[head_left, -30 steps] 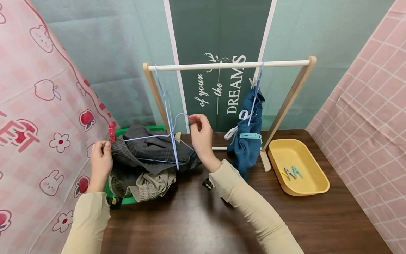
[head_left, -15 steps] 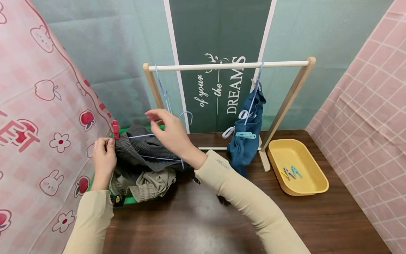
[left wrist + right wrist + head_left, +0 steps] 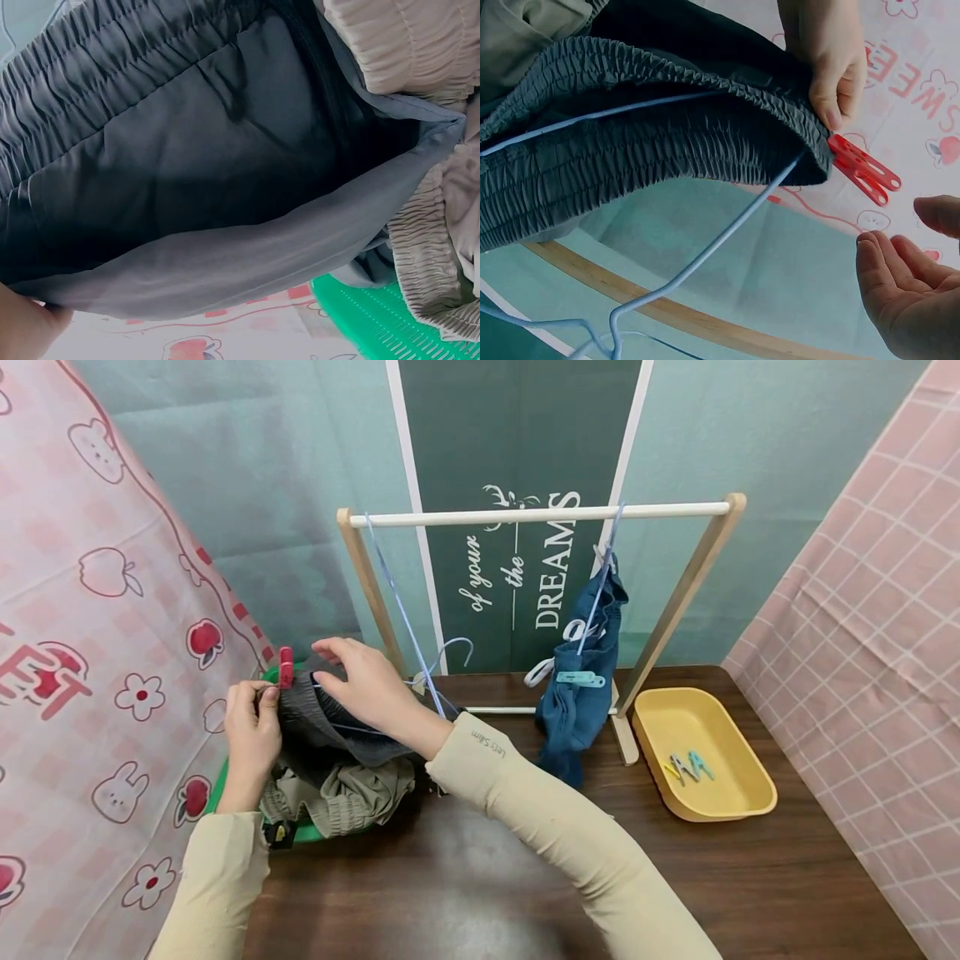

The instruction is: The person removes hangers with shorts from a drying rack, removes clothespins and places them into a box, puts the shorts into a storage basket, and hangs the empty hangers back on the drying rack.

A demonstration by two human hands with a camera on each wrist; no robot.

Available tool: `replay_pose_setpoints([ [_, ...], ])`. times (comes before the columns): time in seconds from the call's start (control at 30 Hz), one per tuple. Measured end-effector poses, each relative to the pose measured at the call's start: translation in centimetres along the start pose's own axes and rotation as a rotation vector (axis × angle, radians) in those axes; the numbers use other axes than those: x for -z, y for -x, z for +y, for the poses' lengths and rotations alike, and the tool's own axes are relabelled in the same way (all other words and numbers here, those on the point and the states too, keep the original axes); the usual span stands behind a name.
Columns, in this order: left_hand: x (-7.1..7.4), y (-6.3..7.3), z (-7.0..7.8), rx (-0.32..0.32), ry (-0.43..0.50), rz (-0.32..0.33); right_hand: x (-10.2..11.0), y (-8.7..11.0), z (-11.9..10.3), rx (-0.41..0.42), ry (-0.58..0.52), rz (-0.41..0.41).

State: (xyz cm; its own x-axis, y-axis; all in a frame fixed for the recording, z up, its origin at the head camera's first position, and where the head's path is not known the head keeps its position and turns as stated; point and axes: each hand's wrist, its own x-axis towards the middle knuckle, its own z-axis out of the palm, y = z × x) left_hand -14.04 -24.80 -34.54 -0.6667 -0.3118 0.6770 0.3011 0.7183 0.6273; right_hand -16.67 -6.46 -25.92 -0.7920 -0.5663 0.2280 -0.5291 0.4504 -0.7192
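Note:
Dark grey pants (image 3: 322, 727) with a gathered elastic waistband lie over the basket at left. My left hand (image 3: 251, 727) pinches their edge beside a red clothespin (image 3: 286, 667), which is clipped on the waistband corner. Inside the waistband runs a pale blue wire hanger (image 3: 720, 236), its hook free of the rack. Just right of the clothespin, my right hand (image 3: 371, 689) is held with fingers extended and nothing in it; a gap separates it from the clothespin in the right wrist view. Khaki pants (image 3: 367, 797) are bunched underneath.
Behind stands a rack with a white rail (image 3: 487, 517). One bare hanger (image 3: 397, 597) and blue pants (image 3: 577, 702) on another hang from it. The green basket (image 3: 360, 315) is at left. A yellow tray (image 3: 705, 710) at right holds several clothespins.
My right hand has let go of the hanger's hook and moved left toward the red clothespin. My left hand, the clothespin and the pants' edge have shifted slightly right.

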Motion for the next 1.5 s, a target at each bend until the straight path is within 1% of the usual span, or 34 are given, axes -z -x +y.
replay_pose_setpoints([
  [0.2, -0.1, 0.1, 0.1, -0.057, 0.009, -0.023, -0.5, -0.5, 0.1, 0.002, 0.001, -0.003],
  [0.4, -0.2, 0.3, 0.2, -0.099, 0.011, -0.045, -0.8, -1.0, 0.3, 0.008, -0.003, 0.009],
  [0.63, -0.2, 0.5, 0.3, -0.127, 0.014, -0.047, -1.4, -1.2, 0.5, 0.016, -0.027, 0.030],
  [0.77, -0.2, 0.4, 0.4, -0.143, 0.019, -0.046, -1.6, -1.0, 0.5, 0.039, -0.042, 0.055],
  [0.9, -0.2, 0.4, 0.4, -0.142, 0.018, -0.052, -1.5, -0.8, 0.6, 0.048, -0.091, 0.079],
  [1.1, -0.3, 0.4, 0.4, -0.145, 0.011, -0.074, -1.4, -0.5, 0.9, 0.012, -0.165, 0.143],
  [1.23, -0.4, 0.3, 0.4, -0.147, 0.020, -0.075, -1.3, -0.5, 1.1, -0.004, -0.195, 0.188],
  [1.4, -0.2, 0.4, 0.1, -0.108, 0.042, -0.039, -1.1, -0.5, 1.3, -0.016, -0.259, 0.252],
  [1.5, 0.0, 0.4, -0.1, -0.080, 0.056, -0.022, -0.8, -0.5, 1.4, -0.021, -0.321, 0.268],
])
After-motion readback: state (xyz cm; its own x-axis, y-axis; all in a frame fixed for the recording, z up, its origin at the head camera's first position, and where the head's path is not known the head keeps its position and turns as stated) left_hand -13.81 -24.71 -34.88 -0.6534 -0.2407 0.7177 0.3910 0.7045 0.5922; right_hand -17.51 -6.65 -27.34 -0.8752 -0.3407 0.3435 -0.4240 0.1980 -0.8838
